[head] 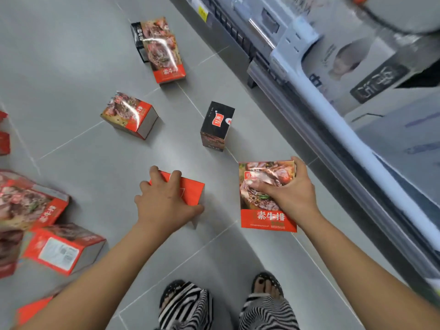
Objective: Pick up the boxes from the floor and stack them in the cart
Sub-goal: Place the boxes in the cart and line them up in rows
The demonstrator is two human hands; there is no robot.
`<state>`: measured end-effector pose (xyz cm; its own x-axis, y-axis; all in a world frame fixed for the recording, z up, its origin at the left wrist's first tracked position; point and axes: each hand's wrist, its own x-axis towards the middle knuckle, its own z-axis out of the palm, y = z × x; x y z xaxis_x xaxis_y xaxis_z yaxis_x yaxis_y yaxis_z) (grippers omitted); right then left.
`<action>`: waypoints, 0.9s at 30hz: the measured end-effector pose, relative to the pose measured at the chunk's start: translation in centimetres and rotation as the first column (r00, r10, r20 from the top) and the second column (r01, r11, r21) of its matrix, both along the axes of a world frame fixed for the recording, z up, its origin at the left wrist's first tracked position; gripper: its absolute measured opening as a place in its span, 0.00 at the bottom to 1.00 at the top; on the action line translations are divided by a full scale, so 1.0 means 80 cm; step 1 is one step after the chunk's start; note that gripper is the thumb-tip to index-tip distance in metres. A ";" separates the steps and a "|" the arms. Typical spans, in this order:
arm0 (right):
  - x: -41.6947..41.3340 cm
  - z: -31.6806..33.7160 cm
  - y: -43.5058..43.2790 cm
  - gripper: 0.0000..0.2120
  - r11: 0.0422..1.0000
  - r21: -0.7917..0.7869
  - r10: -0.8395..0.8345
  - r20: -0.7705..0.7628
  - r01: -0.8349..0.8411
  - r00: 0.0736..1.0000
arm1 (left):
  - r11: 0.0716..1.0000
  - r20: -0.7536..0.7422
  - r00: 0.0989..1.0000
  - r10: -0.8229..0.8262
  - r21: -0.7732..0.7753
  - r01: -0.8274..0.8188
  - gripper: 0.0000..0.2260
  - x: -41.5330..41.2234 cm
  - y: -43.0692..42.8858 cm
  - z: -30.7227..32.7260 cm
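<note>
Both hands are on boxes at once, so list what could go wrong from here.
The right hand holds its picture-front box by one corner only, so it could swing or slip. The left hand spans the red box from above; that grip may fail on lifting. The upright black box nearby could get knocked over.

A blurred display unit [333,139], perhaps a freezer, runs along the right. Striped trousers [185,308] and dark sandals [266,278] show below.

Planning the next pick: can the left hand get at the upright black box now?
Probably not: the left hand grips a red box, though bare floor toward the black box leaves the way free.
</note>
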<state>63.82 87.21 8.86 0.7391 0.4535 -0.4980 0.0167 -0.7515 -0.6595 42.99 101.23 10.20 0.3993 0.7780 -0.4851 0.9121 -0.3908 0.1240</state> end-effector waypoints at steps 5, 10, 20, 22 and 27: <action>0.003 0.203 -0.041 0.57 0.999 0.040 -0.037 0.000 0.037 0.999 | 1.000 0.046 0.999 -0.002 0.004 0.002 0.34 0.018 -0.026 0.198; 0.001 0.402 -0.097 0.58 0.995 0.053 -0.086 0.034 0.084 0.996 | 0.997 0.095 0.993 -0.077 0.030 0.074 0.35 0.046 -0.065 0.388; -0.060 0.603 -0.242 0.58 0.914 0.162 -0.395 0.147 0.372 0.907 | 0.938 0.230 0.909 -0.347 0.073 0.339 0.38 0.079 -0.164 0.594; -0.081 0.623 -0.278 0.59 0.874 0.191 -0.478 0.169 0.447 0.862 | 0.891 0.214 0.865 -0.453 0.091 0.445 0.37 0.085 -0.189 0.616; -0.133 0.665 -0.380 0.60 0.738 0.205 -0.674 0.209 0.643 0.708 | 0.727 0.200 0.700 -0.685 0.120 0.677 0.38 0.108 -0.275 0.662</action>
